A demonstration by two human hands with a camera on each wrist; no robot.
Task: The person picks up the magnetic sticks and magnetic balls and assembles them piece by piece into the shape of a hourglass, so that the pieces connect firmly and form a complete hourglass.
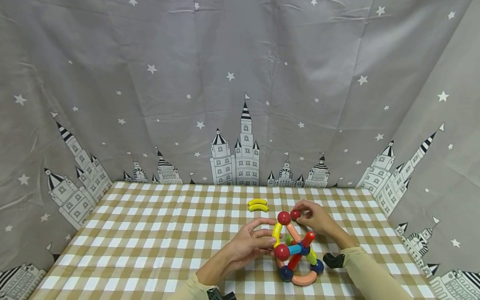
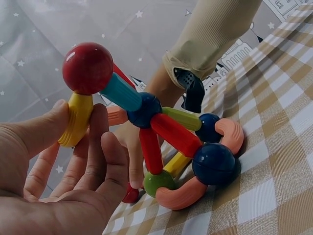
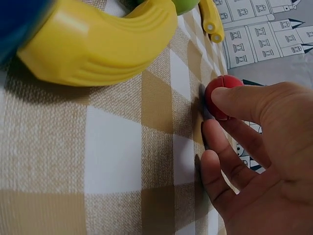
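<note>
A magnetic ball-and-rod build stands on the cloth, with dark blue balls [image 1: 286, 274], a green ball [image 2: 159, 184], red rods [image 2: 177, 134] and peach curved rods [image 1: 304, 279] low down. My left hand [image 1: 247, 244] pinches a yellow curved rod [image 2: 77, 120] on its upper left side, between a large red ball [image 1: 282, 252] and another red ball [image 1: 284, 218]. Behind the build, my right hand [image 1: 316, 219] pinches a separate red ball [image 3: 220, 94] between thumb and fingers, low over the cloth. Whether that ball touches the cloth, I cannot tell.
Two yellow curved rods [image 1: 258, 205] lie side by side behind the build. A brown-and-white checked cloth [image 1: 141, 235] covers the table. Along its far edge hangs a grey curtain [image 1: 178, 99] printed with castles and stars.
</note>
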